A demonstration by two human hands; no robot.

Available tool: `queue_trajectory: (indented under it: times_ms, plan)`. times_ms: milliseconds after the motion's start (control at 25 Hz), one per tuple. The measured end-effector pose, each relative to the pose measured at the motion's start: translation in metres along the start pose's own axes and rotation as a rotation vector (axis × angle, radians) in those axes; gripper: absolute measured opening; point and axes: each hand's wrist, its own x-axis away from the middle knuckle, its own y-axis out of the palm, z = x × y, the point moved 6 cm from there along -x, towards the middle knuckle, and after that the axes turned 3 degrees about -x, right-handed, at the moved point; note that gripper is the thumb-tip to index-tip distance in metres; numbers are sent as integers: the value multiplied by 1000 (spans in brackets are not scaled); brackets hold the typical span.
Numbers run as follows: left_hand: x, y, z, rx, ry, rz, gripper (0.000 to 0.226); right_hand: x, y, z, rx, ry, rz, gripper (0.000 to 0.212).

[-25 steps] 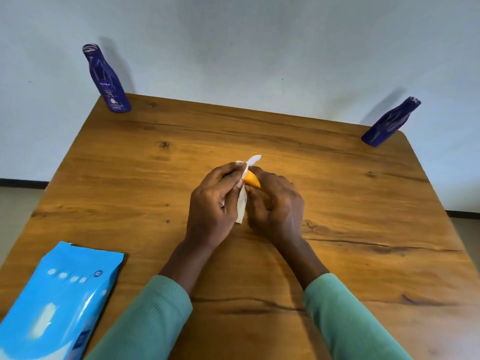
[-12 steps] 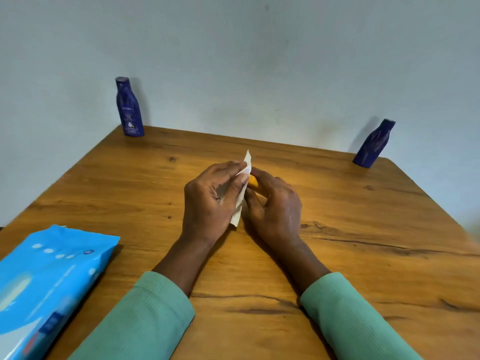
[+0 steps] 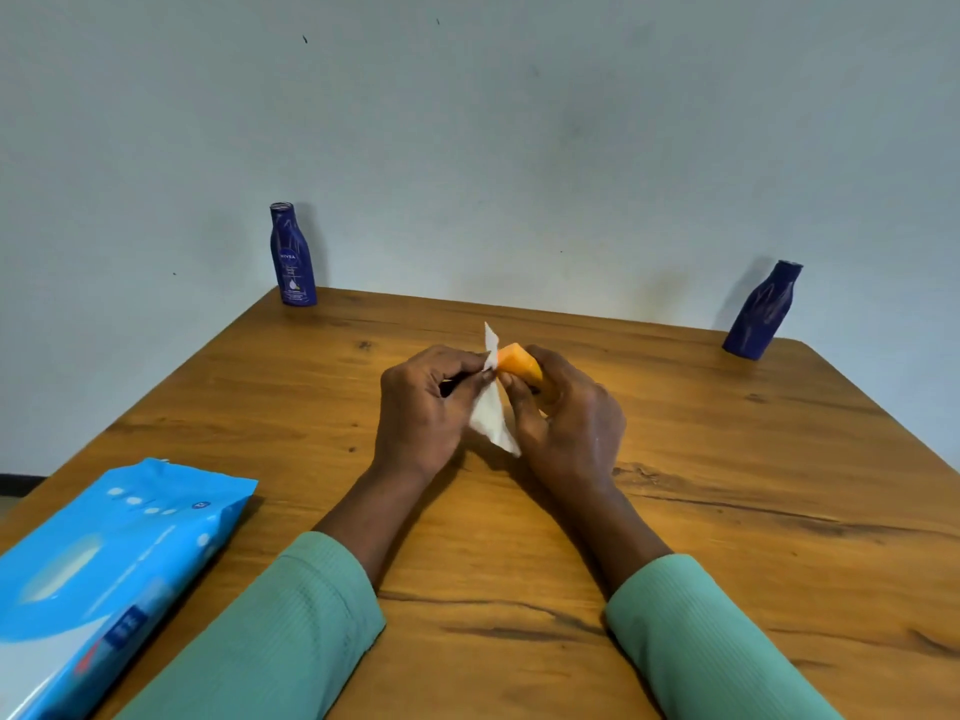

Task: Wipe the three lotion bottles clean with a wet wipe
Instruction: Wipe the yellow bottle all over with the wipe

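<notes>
My right hand (image 3: pixel 569 423) grips a small orange bottle (image 3: pixel 519 367); only its top end shows past the fingers. My left hand (image 3: pixel 423 407) pinches a white wet wipe (image 3: pixel 491 420) against that orange end. Both hands hover just above the middle of the wooden table (image 3: pixel 727 485). One dark blue lotion bottle (image 3: pixel 292 256) stands upright at the far left corner. A second dark blue lotion bottle (image 3: pixel 761 311) stands at the far right corner.
A blue wet-wipe pack (image 3: pixel 104 574) lies at the near left edge of the table. A pale wall (image 3: pixel 519 148) rises right behind the table's far edge.
The view has tilted up, showing more wall. More of the orange bottle's end now sticks out of my right hand, with the wipe still held against it.
</notes>
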Motion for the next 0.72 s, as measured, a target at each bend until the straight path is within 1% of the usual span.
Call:
queue_trajectory:
  times_ms: [80, 240, 360, 520, 560, 600, 680, 720]
  plan:
    - [-2, -2, -1, -8, -14, 0, 20, 1, -4, -1, -50, 56, 15, 37]
    - [-2, 1, 20, -33, 125, 4, 27, 2, -7, 0, -138, 93, -39, 40]
    - [-8, 2, 18, 19, 158, -9, 26, -5, -5, 3, -125, 38, -76, 39]
    - [-12, 6, 25, 94, 191, -7, 25, -10, 4, 4, -193, -34, -191, 42]
    - [-9, 8, 24, 115, 174, 14, 23, -9, 7, 3, -180, -52, -208, 42]
    - [-7, 10, 21, 146, 113, 49, 20, -8, 10, 2, -147, -59, -216, 42]
    - [-3, 16, 3, 279, -132, 101, 15, -8, 16, 3, -59, -41, -214, 38]
    - [-1, 19, -6, 332, -232, 91, 16, -8, 19, 4, -21, -27, -207, 37]
